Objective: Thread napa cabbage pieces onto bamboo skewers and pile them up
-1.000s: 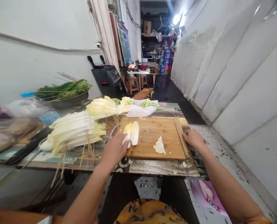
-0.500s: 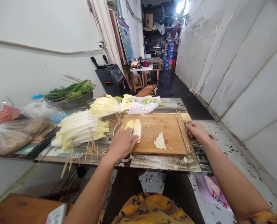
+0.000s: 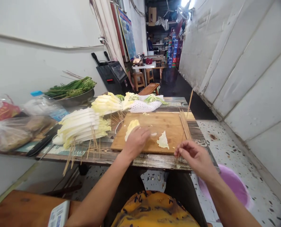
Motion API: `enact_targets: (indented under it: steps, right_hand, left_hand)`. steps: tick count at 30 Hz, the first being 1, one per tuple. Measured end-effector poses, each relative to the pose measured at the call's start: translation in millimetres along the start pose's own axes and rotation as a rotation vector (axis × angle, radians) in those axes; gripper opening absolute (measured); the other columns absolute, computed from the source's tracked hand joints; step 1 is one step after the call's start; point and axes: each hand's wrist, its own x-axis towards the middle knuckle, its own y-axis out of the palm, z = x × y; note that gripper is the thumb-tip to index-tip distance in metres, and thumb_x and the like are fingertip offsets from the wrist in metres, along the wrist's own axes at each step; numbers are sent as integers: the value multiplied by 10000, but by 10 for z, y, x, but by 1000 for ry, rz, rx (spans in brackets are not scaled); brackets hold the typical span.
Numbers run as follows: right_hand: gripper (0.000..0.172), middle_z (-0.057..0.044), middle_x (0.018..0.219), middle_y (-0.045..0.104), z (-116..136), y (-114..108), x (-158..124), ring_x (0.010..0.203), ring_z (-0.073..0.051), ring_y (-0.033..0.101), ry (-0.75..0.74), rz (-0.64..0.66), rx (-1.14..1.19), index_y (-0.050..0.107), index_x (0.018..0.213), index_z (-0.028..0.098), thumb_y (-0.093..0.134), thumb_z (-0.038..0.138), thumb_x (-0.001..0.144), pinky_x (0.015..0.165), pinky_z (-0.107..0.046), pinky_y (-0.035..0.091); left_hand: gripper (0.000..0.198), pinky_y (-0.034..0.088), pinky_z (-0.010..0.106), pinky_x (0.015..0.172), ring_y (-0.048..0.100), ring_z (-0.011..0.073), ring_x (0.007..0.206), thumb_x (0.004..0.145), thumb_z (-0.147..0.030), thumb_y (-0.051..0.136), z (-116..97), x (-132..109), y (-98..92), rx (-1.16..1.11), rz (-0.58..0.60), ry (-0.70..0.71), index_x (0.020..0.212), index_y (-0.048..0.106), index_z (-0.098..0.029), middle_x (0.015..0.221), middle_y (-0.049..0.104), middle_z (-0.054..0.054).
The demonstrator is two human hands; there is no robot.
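On the wooden cutting board (image 3: pixel 171 119), my left hand (image 3: pixel 137 138) is closed over a cabbage leaf (image 3: pixel 154 134), mostly hidden, with only a pale tip showing past the fingers. Beside that hand lies another yellow-white cabbage leaf (image 3: pixel 131 128). A torn leaf piece (image 3: pixel 163 140) rests nearer the board's right side. At the front right corner, my right hand (image 3: pixel 193 154) pinches a thin bamboo skewer (image 3: pixel 190 101), which points up and slightly away. A bundle of loose skewers (image 3: pixel 184 124) lies along the board's right edge.
Skewered cabbage leaves (image 3: pixel 80 126) are piled left of the board, sticks jutting over the table edge. A black-handled knife (image 3: pixel 42 142) lies farther left. Behind stand more cabbage (image 3: pixel 107 103), a white foam net (image 3: pixel 142 106) and a bowl of greens (image 3: pixel 76 99). A pink basin (image 3: pixel 235 186) sits on the floor.
My left hand has moved right, taking one of the two cabbage leaves along. My right hand has come left and nearer from beside the skewer bundle, with a skewer in its fingers.
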Motion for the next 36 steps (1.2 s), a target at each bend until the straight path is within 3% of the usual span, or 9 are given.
enact_targets:
  steps: [3,6,13,19,22,25,28,32,36]
  right_hand:
    - [153,-5,713,577,-156,171,-152,577,-116,554,22,-8,22,533,858,183,490,330,867,535,-238,471]
    - [164,10,686,526,-274,257,-248,575,-109,505,27,-41,2,533,836,184,486,336,877,518,-214,425]
    - [232,27,615,472,-220,354,-445,529,-116,451,46,-2,-48,596,963,195,447,368,923,452,-212,343]
    - [304,31,618,514,-243,486,-503,529,-117,504,-55,19,-207,543,1194,217,372,295,955,487,-210,403]
    - [286,7,646,582,-307,517,-508,585,-132,575,-124,49,-328,609,1112,202,386,253,941,574,-228,474]
    - [268,-50,832,684,-343,491,-514,765,-172,646,-140,62,-384,650,1058,205,430,215,905,709,-275,513]
    - [279,-74,961,713,-344,416,-532,877,-201,666,-146,73,-434,664,1047,213,441,181,882,781,-316,521]
    - [257,-70,958,727,-305,363,-559,870,-204,681,-143,81,-480,670,1019,214,465,174,869,781,-320,531]
    - [219,-32,749,693,-243,469,-548,623,-167,650,-141,31,-493,612,1060,197,511,214,867,595,-262,529]
  left_hand:
    - [293,327,402,1027,543,199,1158,864,-111,428,-215,-74,151,-221,-123,108,1060,625,-202,1214,625,125]
    - [273,384,362,951,588,212,1075,830,-112,482,-488,-188,275,-430,-78,185,1027,647,-206,1160,652,134]
    - [157,423,247,662,560,157,684,848,-309,536,-976,-282,11,-943,-409,-607,883,650,-208,749,642,28]
    - [258,429,195,580,569,107,612,737,-418,673,-729,-271,-144,-1506,-498,-1051,808,616,-176,678,642,-11]
    - [269,441,199,549,560,96,556,737,-388,690,-594,-343,-103,-1681,-386,-1208,772,642,-127,666,660,18]
    - [246,456,201,545,584,106,582,750,-356,686,-558,-424,-100,-1833,-198,-1231,785,658,-114,724,685,42]
    - [221,463,180,591,595,97,636,703,-292,730,-586,-482,-133,-1817,-206,-1142,830,656,-126,774,693,32]
    - [247,428,172,553,555,77,566,674,-321,754,-680,-527,-126,-1681,-229,-1026,803,634,-148,717,674,-2]
    - [270,439,187,588,578,95,598,668,-341,758,-808,-555,-51,-1585,-175,-969,818,626,-160,688,661,-14]
